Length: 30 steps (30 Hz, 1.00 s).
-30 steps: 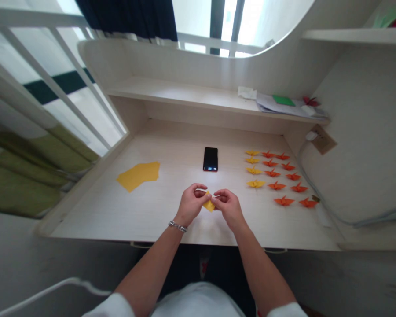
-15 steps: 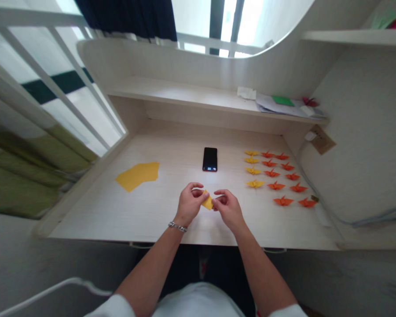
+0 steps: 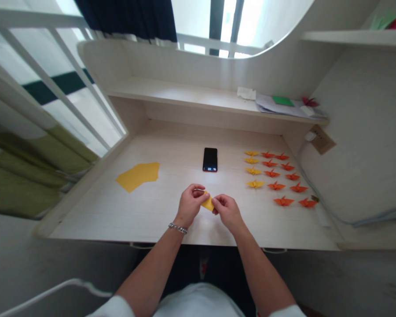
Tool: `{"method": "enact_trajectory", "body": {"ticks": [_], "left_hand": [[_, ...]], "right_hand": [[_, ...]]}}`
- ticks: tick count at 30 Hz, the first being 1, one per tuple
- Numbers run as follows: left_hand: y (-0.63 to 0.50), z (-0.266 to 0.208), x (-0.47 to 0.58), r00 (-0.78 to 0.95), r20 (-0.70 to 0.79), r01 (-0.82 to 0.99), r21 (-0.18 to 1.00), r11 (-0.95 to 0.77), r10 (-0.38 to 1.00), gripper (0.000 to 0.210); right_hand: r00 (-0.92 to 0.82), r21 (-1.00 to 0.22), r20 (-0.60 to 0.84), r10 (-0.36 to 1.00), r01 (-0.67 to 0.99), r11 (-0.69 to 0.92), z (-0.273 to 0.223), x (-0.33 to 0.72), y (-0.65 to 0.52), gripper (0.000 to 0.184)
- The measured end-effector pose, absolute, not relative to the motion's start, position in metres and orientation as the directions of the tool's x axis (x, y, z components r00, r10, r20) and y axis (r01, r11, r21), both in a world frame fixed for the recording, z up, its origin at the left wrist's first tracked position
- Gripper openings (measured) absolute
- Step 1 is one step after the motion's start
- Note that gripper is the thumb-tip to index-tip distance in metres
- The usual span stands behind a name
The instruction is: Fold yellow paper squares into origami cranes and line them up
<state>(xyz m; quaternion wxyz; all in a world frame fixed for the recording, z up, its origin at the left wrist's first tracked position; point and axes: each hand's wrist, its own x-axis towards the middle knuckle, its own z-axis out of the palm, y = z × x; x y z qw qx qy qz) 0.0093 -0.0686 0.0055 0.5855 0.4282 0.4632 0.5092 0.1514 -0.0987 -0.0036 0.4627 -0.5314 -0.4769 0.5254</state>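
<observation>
A small folded piece of yellow origami paper is held just above the desk, close to its front edge. My left hand pinches it between thumb and fingers from the left. On the other side, my right hand has its thumb and fingertips closed on the paper's right corner. Yellow paper sheets lie overlapped at the left of the desk. To the right stand rows of folded paper cranes, yellow ones in one column and orange ones beside them.
A black phone lies beyond my hands on the desk. Papers with a green sheet rest on the back shelf. A cable runs along the right wall from a socket. Railings border the left side.
My right hand has moved slightly down and its raised fingers have curled in, closing on the paper's right corner. The left hand keeps its pinch almost in place.
</observation>
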Motion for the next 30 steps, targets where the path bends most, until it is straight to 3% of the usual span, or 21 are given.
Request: {"method": "enact_trajectory", "body": {"ticks": [11, 23, 30], "left_hand": [[-0.067, 0.005, 0.013, 0.028, -0.106, -0.333, 0.936, 0.110, 0.994, 0.036], [-0.070, 0.005, 0.007, 0.069, -0.096, -0.178, 0.978, 0.107, 0.993, 0.037], [-0.073, -0.002, 0.012, 0.021, -0.142, -0.196, 0.970, 0.144, 0.990, 0.044]], "right_hand": [[-0.011, -0.996, -0.066, 0.998, 0.056, -0.066, -0.001, 0.152, -0.097, 0.021], [-0.002, -0.985, -0.090, 0.996, 0.146, -0.089, -0.004, 0.152, -0.094, 0.020], [0.036, -0.962, -0.138, 0.990, 0.234, -0.143, -0.008, 0.151, -0.087, 0.013]]}}
